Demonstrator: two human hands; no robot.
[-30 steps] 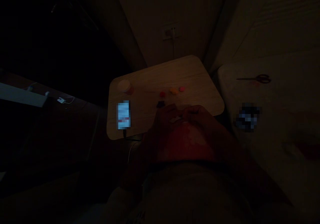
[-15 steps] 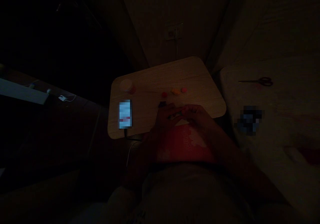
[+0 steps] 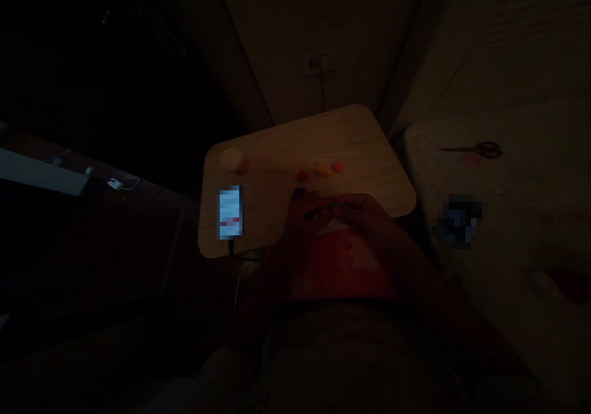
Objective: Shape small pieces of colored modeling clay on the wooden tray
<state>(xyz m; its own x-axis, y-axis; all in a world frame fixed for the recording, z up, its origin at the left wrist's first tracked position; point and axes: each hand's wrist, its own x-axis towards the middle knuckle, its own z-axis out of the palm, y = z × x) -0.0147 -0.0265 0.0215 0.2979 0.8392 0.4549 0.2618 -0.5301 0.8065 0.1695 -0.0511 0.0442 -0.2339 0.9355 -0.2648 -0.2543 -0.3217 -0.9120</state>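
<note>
The light is very dim. Over the near edge of a small wooden table (image 3: pixel 272 146), my left hand (image 3: pixel 301 215) and my right hand (image 3: pixel 364 212) meet with fingers closed. Between their fingertips shows a small green piece (image 3: pixel 331 206), soft-looking like modelling clay; its full shape is hidden. Beyond the hands lie a red lump (image 3: pixel 302 175), a yellow-orange lump (image 3: pixel 323 169) and a pink round lump (image 3: pixel 338 166). A dark small piece (image 3: pixel 300 191) sits just past my left hand.
A lit phone (image 3: pixel 229 212) with a cable lies at the table's left, below a pale-lidded tub (image 3: pixel 233 158). On the pale surface to the right are scissors (image 3: pixel 480 150) and a blurred dark object (image 3: pixel 460 222). A wall socket (image 3: pixel 319 61) is behind the table.
My fingers have shifted slightly around the green piece, and more of its green shows between them. The lumps on the table have stayed in place.
</note>
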